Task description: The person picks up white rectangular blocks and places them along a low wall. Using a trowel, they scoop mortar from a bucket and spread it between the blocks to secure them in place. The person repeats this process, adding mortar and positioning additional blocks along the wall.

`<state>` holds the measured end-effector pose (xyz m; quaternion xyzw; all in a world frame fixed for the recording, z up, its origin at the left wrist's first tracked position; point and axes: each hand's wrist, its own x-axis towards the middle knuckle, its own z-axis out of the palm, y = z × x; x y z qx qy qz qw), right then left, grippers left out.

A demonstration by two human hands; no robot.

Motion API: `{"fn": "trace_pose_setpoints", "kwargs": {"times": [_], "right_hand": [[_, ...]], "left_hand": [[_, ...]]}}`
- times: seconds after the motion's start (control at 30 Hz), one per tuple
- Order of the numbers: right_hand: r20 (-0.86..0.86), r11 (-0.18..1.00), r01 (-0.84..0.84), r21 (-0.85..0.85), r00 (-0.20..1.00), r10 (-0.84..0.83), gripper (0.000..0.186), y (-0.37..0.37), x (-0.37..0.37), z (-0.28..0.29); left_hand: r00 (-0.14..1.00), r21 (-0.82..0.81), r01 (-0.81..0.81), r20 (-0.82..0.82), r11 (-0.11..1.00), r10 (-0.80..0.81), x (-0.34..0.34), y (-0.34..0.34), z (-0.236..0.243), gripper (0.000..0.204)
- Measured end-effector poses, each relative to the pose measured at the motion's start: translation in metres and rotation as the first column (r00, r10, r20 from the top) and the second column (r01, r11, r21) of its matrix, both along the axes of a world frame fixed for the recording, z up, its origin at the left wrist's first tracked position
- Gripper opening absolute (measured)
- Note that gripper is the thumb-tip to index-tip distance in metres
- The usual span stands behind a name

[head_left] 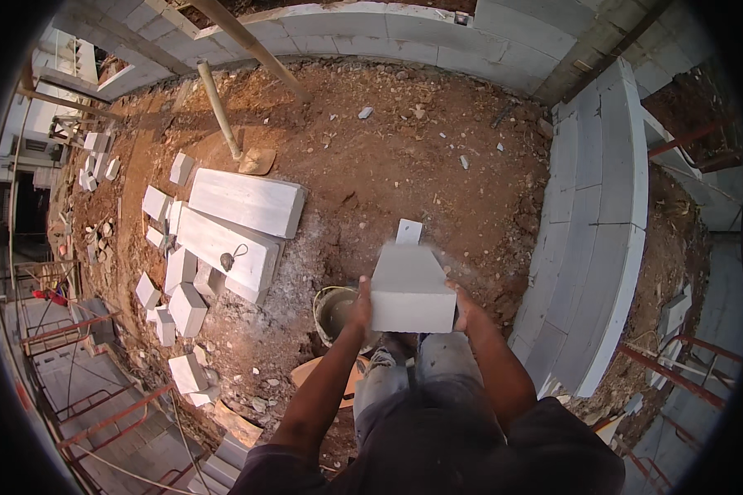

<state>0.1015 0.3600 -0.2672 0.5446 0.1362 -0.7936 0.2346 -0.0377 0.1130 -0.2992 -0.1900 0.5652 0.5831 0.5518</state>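
Note:
Between my two hands I hold up a pale grey-white lightweight concrete block (411, 285) in front of my legs. My left hand (361, 304) presses on its left side, and my right hand (465, 307) grips the right side. The fingers below the block are mostly hidden. Just past its far edge, a small white block piece (409, 232) shows on the soil. A bucket (328, 318) with grey contents stands beside my left hand, partly covered by my arm.
Long white blocks (246, 203) lie stacked on the left, with a trowel-like tool (228, 261) on top. Several cut pieces (187, 310) are scattered nearby. A hoe (257, 161) rests farther back. At the right runs a low block wall (590, 190); red scaffold bars (673, 378) stand beyond.

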Motion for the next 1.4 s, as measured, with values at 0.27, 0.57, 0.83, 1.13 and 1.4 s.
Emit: {"fn": "trace_pose_setpoints", "kwargs": {"times": [0.27, 0.57, 0.83, 1.13, 1.4], "right_hand": [[0.193, 0.790, -0.375, 0.485, 0.927, 0.321, 0.058, -0.032, 0.095, -0.076], [0.483, -0.470, -0.153, 0.869, 0.063, 0.873, 0.043, -0.221, -0.002, -0.275], [0.721, -0.717, 0.096, 0.691, -0.022, 0.692, 0.028, -0.309, 0.006, -0.464], [0.759, -0.771, 0.054, 0.634, -0.232, 0.608, 0.032, -0.305, -0.060, -0.388], [0.722, -0.742, 0.247, 0.624, -0.546, 0.425, 0.028, -0.342, -0.058, -0.402]], "left_hand": [[0.432, -0.387, 0.189, -0.792, 0.902, -0.431, -0.014, 0.054, 0.047, 0.084], [0.494, -0.154, 0.269, -0.825, 0.951, -0.273, -0.127, 0.145, 0.037, 0.092], [0.444, -0.075, 0.298, -0.872, 0.952, -0.208, -0.108, 0.106, 0.012, 0.090], [0.475, -0.063, 0.007, -0.878, 0.998, -0.059, -0.017, -0.013, -0.026, 0.088], [0.491, -0.067, -0.077, -0.871, 0.995, -0.021, 0.016, -0.050, -0.048, 0.087]]}}
